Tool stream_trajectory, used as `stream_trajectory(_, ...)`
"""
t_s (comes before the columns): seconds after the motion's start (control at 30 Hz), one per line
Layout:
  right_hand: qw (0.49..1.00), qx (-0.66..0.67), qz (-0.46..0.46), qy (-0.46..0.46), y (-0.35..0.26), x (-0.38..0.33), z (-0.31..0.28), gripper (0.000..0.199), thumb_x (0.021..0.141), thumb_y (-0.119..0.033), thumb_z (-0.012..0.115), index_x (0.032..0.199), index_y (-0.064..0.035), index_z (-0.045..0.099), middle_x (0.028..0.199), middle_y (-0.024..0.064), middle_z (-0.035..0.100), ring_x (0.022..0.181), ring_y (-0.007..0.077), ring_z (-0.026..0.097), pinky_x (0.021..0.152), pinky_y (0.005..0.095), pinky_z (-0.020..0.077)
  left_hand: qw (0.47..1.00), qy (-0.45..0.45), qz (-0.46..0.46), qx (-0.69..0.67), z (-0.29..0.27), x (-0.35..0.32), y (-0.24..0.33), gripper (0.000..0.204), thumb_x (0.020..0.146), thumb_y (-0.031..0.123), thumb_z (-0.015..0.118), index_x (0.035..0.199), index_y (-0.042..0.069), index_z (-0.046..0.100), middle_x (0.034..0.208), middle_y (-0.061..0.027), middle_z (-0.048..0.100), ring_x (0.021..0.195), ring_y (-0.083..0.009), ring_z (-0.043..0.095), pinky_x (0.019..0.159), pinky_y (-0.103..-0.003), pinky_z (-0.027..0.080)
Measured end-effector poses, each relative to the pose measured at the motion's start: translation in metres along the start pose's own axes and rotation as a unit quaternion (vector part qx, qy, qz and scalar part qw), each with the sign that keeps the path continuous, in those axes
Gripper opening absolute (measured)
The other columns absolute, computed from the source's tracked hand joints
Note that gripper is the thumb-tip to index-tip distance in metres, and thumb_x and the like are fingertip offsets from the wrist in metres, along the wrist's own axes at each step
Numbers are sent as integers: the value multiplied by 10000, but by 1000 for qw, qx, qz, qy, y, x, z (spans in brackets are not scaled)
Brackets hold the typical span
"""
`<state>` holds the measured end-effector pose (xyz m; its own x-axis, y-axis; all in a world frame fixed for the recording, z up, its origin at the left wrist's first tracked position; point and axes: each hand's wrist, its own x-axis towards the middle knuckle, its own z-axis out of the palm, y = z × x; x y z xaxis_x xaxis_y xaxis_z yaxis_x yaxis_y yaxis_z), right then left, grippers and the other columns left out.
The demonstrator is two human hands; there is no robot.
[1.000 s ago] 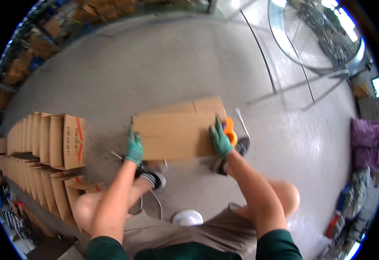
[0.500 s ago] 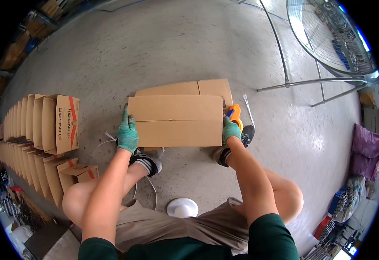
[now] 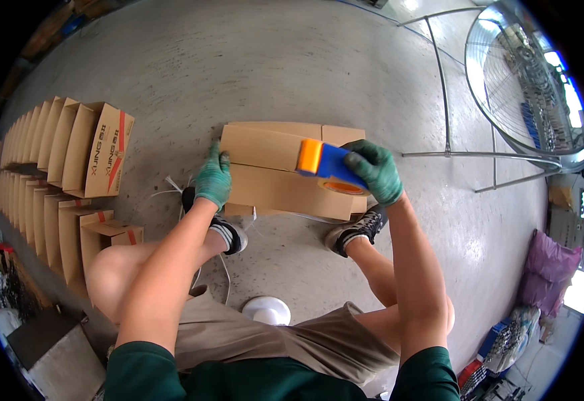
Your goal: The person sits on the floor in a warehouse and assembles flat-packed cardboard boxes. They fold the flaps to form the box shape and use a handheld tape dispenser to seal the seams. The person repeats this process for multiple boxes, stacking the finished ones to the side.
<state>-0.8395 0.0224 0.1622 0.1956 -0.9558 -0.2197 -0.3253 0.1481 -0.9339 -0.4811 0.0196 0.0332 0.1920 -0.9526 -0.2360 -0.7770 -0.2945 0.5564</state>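
A brown cardboard box lies between my feet, its closed flaps meeting in a seam along the top. My left hand, in a green glove, grips the box's left edge, with the thumb on the top face. Above the right part of the box, a blue and orange tape dispenser is held in my gloved right hand, the fingers wrapped around its side. The roll of tape shows under its body. Another flat piece of cardboard sticks out at the far right from under the box.
Two rows of open cartons stand on the left. At the far right is a large metal fan on a tubular stand. A white round stool-like object is close to me. White strapping lies by my left foot.
My right hand has left the box's right edge and lifted the tape dispenser over the box. The left hand stays at the left edge. The box now sits slightly tilted.
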Motion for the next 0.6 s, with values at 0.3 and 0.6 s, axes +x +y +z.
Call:
stream_trajectory(0.3,986,-99,31,-128,19,9,-5,567,818,-554,768,935,-6,687,778,2,604,764,87,534,675,287,460,994,78,74,-16,-18,-7,15,502,1049,356,449,1471,85,421,1312,-282,586,1189,-450,578,996,-511,461)
stream_trajectory(0.6,984,-96,51,-142,35,12,-12,531,812,-569,776,757,-74,594,695,-73,465,692,43,415,571,255,355,829,-254,-194,-459,-12,-62,88,523,1005,589,469,1174,102,560,939,-79,689,680,-228,680,536,-355,538)
